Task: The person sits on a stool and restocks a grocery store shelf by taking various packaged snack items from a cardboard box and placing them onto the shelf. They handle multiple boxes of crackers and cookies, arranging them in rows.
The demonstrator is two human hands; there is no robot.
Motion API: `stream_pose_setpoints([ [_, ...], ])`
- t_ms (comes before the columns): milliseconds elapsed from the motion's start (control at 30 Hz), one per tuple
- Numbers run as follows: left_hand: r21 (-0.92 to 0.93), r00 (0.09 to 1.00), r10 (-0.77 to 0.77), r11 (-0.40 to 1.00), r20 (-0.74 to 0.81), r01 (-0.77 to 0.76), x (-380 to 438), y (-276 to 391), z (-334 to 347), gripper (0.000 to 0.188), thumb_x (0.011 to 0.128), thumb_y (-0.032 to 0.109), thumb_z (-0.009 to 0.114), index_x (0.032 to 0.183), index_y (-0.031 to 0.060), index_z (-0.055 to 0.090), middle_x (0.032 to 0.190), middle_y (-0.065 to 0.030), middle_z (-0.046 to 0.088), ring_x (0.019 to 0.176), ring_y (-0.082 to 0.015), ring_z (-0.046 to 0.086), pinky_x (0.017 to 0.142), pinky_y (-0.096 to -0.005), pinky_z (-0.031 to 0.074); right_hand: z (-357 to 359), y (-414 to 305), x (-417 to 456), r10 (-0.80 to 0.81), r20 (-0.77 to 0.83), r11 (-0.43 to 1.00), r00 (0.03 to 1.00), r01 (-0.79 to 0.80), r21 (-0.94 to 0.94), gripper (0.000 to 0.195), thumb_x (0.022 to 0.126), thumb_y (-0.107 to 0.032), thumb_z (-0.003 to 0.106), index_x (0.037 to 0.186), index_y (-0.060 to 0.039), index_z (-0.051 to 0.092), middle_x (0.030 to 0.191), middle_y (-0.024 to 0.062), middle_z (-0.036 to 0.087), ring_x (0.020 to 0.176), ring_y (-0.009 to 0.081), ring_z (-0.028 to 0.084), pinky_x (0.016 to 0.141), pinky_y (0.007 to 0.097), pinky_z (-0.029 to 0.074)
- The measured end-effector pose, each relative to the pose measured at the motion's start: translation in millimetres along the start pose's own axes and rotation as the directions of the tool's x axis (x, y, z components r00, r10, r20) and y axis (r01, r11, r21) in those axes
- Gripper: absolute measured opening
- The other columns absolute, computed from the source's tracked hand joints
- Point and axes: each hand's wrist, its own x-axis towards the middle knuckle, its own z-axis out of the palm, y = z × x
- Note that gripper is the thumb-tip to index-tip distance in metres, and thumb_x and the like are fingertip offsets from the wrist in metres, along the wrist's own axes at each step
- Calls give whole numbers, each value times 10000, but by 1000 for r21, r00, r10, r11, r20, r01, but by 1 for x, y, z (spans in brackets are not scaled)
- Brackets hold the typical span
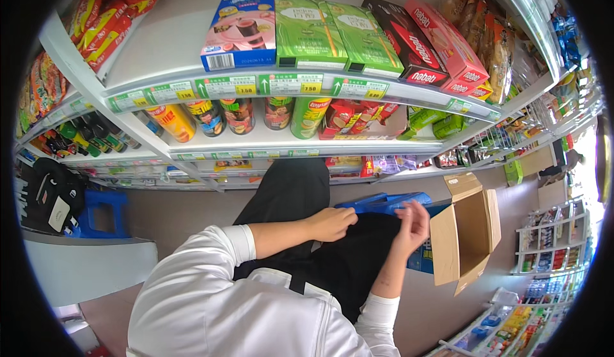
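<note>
My left hand (332, 224) hovers over my lap with its fingers curled in, and nothing shows in it. To the right, my right hand (413, 225) is raised above my thigh, fingers bent but apart from the thumb, holding nothing visible. Just beyond it stands an opened cardboard carton (446, 246) with its flaps spread and its inside in shadow. A blue plastic object (383, 203), perhaps a stool, lies partly hidden behind my knee and right hand. Black trousers (292, 189) cover my legs, which reach to the shelf.
Ahead, the upper shelf (163, 54) bears green biscuit boxes (309, 30), a blue-pink box (244, 30) and Nabati wafer boxes (422, 59). Below stand chip canisters (309, 117) and a carton of red packets (352, 117). A blue stool (103, 213) and black bag (50, 196) are left.
</note>
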Motion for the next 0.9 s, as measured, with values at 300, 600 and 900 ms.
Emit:
stream_pose_setpoints([
  [300,321,843,-226,945,489,66,-12,-22,26,328,838,306,566,1017,38,624,941,-121,669,914,-287,640,799,-402,450,-149,-85,128,35,-32,715,999,-48,-697,304,882,-201,652,1058,44,623,947,110,672,803,136,630,742,266,491],
  [600,304,857,-210,951,470,66,-13,-25,29,344,858,354,573,998,42,614,935,-128,653,913,-301,636,810,-419,467,-232,64,147,594,156,415,789,-135,-900,879,723,-407,767,1394,3,375,1332,254,494,1278,364,443,1040,403,382],
  [900,308,870,-196,950,452,54,-12,-26,29,342,845,354,582,979,41,619,914,-124,653,894,-298,634,785,-418,462,-274,91,91,730,61,334,681,-277,-901,808,739,-381,745,1371,-19,394,1319,241,507,1255,358,463,1021,410,394],
])
